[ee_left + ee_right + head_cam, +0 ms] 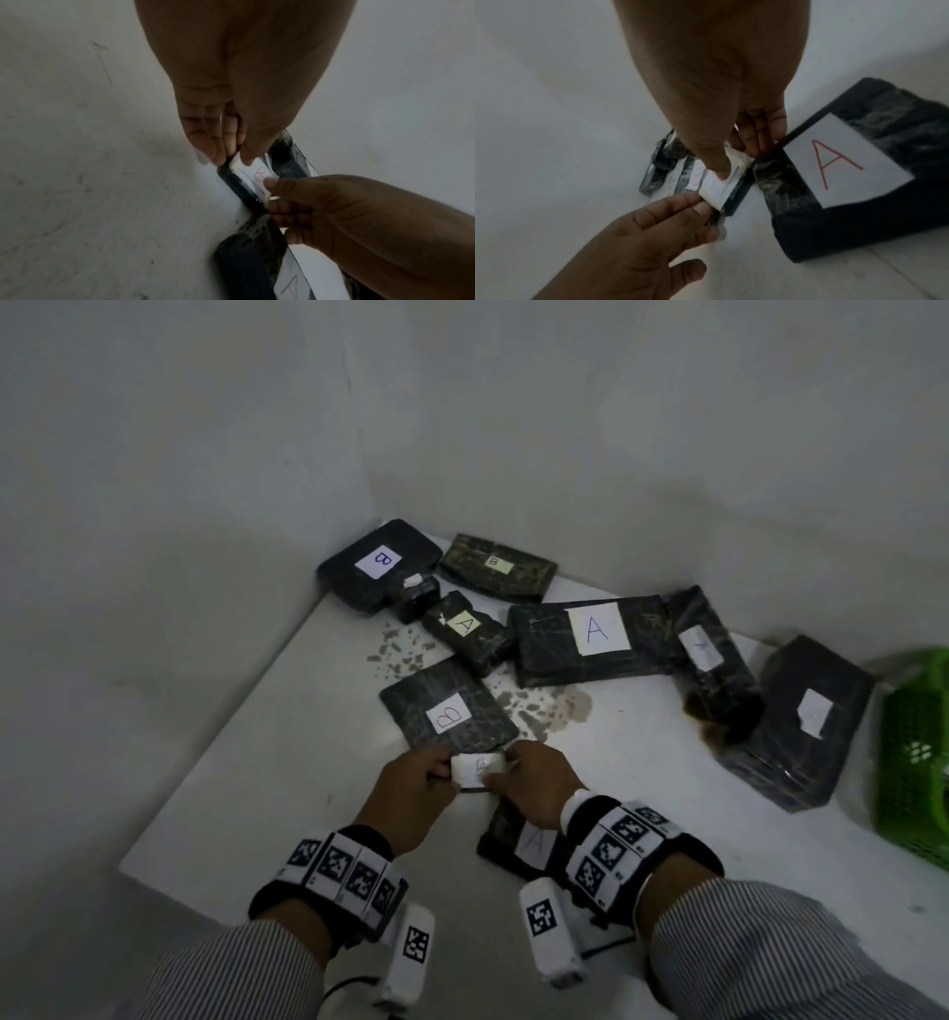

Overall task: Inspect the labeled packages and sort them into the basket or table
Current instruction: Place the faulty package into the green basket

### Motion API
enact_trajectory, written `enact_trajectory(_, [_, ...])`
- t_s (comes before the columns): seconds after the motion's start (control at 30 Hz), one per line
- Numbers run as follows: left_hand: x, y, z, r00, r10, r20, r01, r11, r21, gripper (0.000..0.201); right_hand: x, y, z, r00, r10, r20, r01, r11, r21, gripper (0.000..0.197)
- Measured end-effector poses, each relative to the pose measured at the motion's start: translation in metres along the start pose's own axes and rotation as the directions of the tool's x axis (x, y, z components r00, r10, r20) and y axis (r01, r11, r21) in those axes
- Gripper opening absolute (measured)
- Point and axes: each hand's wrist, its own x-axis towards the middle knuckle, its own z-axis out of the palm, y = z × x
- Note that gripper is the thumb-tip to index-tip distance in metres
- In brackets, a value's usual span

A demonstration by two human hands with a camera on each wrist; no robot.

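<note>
A small black-wrapped package [477, 770] with a white label marked B is held just above the white table [257, 762], near its front. My left hand [439, 770] pinches its left end and my right hand [508, 775] pinches its right end. In the left wrist view my left hand [231, 157] grips one end of the small package [244, 187]. The right wrist view shows my right hand [727, 168] with its thumb on the label of the small package [717, 190]. A black package marked A [518, 845] lies under my right wrist.
Several more black packages marked A or B lie toward the table's back corner, among them a flat B package [447, 711] and a large A package [595, 639]. A tall black box [801, 721] stands at the right, next to a green basket [919, 752]. Walls enclose the back.
</note>
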Motion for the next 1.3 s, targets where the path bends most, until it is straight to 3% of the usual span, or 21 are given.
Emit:
enact_trajectory(0.07, [0.006, -0.004, 0.002, 1.000, -0.019, -0.015, 0.018, 0.999, -0.028, 0.022, 0.003, -0.002, 0.002, 0.999, 0.036, -0.020, -0.036, 0.999, 0.014, 0.025])
enact_trajectory(0.13, [0.011, -0.007, 0.001, 0.997, -0.049, -0.051, 0.044, 0.996, -0.083, 0.016, 0.003, 0.000, 0.000, 0.997, 0.059, -0.043, -0.057, 0.996, 0.062, 0.033])
enact_trajectory(0.23, [0.015, -0.002, -0.002, 0.995, -0.077, -0.066, 0.061, 0.975, -0.214, 0.016, -0.005, 0.003, -0.013, 0.996, 0.050, -0.068, -0.033, 0.971, 0.237, 0.033])
enact_trajectory(0.3, [0.015, 0.011, -0.002, 0.998, -0.059, -0.038, 0.045, 0.956, -0.289, 0.017, -0.017, 0.007, -0.027, 0.995, 0.069, -0.078, -0.027, 0.895, 0.445, 0.027])
enact_trajectory(0.43, [0.010, 0.050, 0.004, 0.998, 0.010, 0.057, 0.013, 0.919, -0.394, 0.022, -0.048, 0.019, -0.060, 0.996, 0.067, -0.055, -0.001, 0.640, 0.769, 0.025])
enact_trajectory(0.73, [-0.014, 0.141, 0.052, 0.970, 0.153, 0.190, -0.052, 0.890, -0.453, 0.020, -0.117, 0.090, -0.104, 0.977, 0.110, -0.180, 0.131, 0.353, 0.927, 0.027])
enact_trajectory(0.83, [-0.024, 0.164, 0.084, 0.956, 0.168, 0.242, -0.029, 0.871, -0.491, 0.016, -0.141, 0.123, -0.113, 0.973, 0.115, -0.201, 0.153, 0.333, 0.930, 0.022])
enact_trajectory(0.9, [-0.030, 0.175, 0.109, 0.954, 0.140, 0.264, 0.009, 0.870, -0.493, 0.025, -0.157, 0.149, -0.123, 0.957, 0.163, -0.239, 0.177, 0.322, 0.930, 0.022])
enact_trajectory(1.0, [-0.036, 0.185, 0.151, 0.952, 0.084, 0.295, 0.050, 0.907, -0.419, 0.033, -0.183, 0.189, -0.141, 0.921, 0.248, -0.299, 0.219, 0.304, 0.927, 0.019])
enact_trajectory(1.07, [-0.040, 0.184, 0.179, 0.943, 0.115, 0.313, -0.026, 0.962, -0.272, 0.023, -0.202, 0.212, -0.151, 0.908, 0.262, -0.327, 0.252, 0.282, 0.926, 0.022])
enact_trajectory(1.13, [-0.043, 0.178, 0.204, 0.916, 0.165, 0.366, -0.148, 0.986, -0.076, 0.016, -0.217, 0.234, -0.160, 0.904, 0.264, -0.337, 0.292, 0.197, 0.936, 0.024])
enact_trajectory(1.23, [-0.050, 0.169, 0.230, 0.886, 0.172, 0.431, -0.238, 0.966, 0.104, 0.020, -0.236, 0.261, -0.169, 0.907, 0.256, -0.335, 0.331, 0.061, 0.942, 0.024])
enact_trajectory(1.3, [-0.053, 0.170, 0.242, 0.895, 0.190, 0.404, -0.275, 0.947, 0.166, 0.022, -0.245, 0.275, -0.174, 0.907, 0.242, -0.346, 0.342, 0.057, 0.938, 0.024])
